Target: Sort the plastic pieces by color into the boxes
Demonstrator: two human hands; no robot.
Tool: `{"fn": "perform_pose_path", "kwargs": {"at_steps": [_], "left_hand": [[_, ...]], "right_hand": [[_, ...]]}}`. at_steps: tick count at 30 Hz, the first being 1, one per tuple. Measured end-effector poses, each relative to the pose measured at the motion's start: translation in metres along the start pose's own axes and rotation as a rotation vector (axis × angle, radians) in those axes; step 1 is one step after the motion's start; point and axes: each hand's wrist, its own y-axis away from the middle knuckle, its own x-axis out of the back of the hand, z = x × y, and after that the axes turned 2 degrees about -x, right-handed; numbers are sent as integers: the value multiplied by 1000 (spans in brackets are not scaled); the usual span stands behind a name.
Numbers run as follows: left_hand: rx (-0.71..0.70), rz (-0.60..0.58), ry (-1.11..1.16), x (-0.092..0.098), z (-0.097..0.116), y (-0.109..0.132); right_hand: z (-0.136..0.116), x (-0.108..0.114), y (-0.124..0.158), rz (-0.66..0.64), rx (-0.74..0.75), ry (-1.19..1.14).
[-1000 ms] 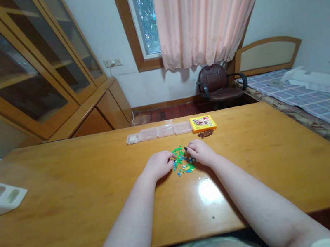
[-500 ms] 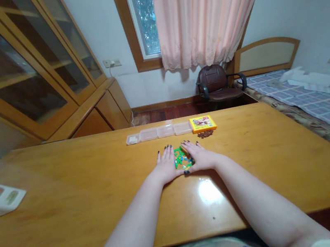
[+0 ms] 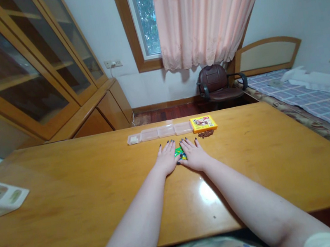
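Both hands are palm down on the worktop, with a cluster of little coloured pieces squeezed in between them — mostly green from what I can see, plus a bit of blue and yellow. The left hand runs along the left side of the pieces, fingers stretched out ahead, and the right hand pretty much mirrors it on the other side. Neither grip is closed round anything; fingers are straight, little fingers splayed out a bit. The thumbs come in toward each other at the near side, super close, but I can't tell if they touch. Past the hands there's a row of clear compartments leading up to a yellow box. A small pile of brown pieces sits just in front of the box — near the right hand's fingertips.
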Motion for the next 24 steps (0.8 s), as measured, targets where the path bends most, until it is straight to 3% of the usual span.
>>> {"fn": "perform_pose_path", "kwargs": {"at_steps": [6,11,14,18,24], "left_hand": [[44,-6,9,3,0,5],[190,-80,-59,4,5,22],[250,-107,-78,6,10,28],[173,-110,-65,15,18,34],[37,-149,-43,26,33,44]], "right_hand": [[-3,4,4,-13,-75,7],[-6,8,16,-97,-252,52],[-9,15,18,-68,-246,81],[-12,26,19,-29,-77,53],[-16,36,22,-2,-75,97]]}}
